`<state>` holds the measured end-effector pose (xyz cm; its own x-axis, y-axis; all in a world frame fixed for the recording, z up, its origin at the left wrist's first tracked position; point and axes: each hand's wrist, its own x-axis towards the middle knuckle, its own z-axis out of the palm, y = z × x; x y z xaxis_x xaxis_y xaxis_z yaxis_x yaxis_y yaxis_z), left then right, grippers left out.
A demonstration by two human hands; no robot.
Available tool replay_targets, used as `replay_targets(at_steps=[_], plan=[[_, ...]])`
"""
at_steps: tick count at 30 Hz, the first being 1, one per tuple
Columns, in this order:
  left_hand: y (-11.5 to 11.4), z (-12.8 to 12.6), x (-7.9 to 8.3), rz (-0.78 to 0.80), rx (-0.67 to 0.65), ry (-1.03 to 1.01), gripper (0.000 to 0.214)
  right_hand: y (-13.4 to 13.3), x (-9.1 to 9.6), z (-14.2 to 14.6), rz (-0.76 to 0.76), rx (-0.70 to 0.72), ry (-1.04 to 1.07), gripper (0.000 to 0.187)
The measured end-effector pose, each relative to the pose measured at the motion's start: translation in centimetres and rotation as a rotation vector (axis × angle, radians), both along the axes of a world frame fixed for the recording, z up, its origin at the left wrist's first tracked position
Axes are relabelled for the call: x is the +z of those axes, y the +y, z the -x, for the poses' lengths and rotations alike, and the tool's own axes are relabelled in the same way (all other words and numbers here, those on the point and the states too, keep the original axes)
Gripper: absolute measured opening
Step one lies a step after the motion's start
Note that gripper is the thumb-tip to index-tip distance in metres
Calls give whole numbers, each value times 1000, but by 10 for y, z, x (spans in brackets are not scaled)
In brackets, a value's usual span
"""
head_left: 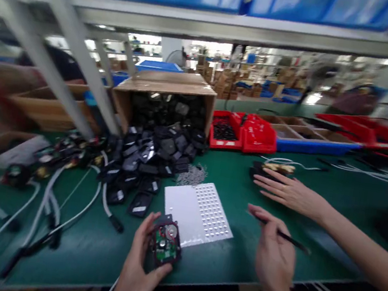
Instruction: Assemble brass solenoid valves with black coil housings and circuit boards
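My left hand (pixel 141 264) is closed around the edge of a small black housing (pixel 178 249). Its inside faces up, showing a green circuit board (pixel 162 244) with a round silvery part and a red wire. To the right, my right hand (pixel 274 257) grips a slim dark pointed tool (pixel 292 240), perhaps tweezers; blur hides its exact kind. Between the two hands lies a white sheet (pixel 179 206) with rows of small clear round bumps (pixel 211 211). Behind it is a pile of small silvery screws or pins (pixel 193 174).
Black plastic housings (pixel 163 153) spill from a cardboard box (pixel 166 85). White cables (pixel 88 205) and loose parts cover the left. Red bins (pixel 259 133) and a blue divided tray (pixel 316 146) line the back. A co-worker's hand (pixel 290 194) reaches in from the right over dark and yellowish parts.
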<state>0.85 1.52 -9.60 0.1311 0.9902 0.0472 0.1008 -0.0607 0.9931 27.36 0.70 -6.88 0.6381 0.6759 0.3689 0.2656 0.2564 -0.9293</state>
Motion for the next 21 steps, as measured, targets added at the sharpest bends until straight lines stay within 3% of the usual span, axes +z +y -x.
replay_targets(at_steps=[2,5,7,9,12,15,18,21], plan=[[-7,5,-6,-83,28,23,75,25,26,8,-16,149,-177,24],[-10,10,-13,-220,60,78,67,69,55,53,12,689,-541,14],[-11,11,-13,-266,64,136,68,98,57,96,40,996,-858,10],[-11,12,-11,-293,67,195,70,122,45,134,86,1122,-1100,29],[-11,12,-11,-288,81,209,72,145,21,168,123,1153,-1188,25],[-10,13,-14,-243,57,181,72,147,16,166,105,1095,-1104,15],[-8,12,-17,-186,23,144,73,128,27,124,145,912,-817,17],[-7,12,-15,-70,23,96,72,97,28,49,406,648,-138,35]])
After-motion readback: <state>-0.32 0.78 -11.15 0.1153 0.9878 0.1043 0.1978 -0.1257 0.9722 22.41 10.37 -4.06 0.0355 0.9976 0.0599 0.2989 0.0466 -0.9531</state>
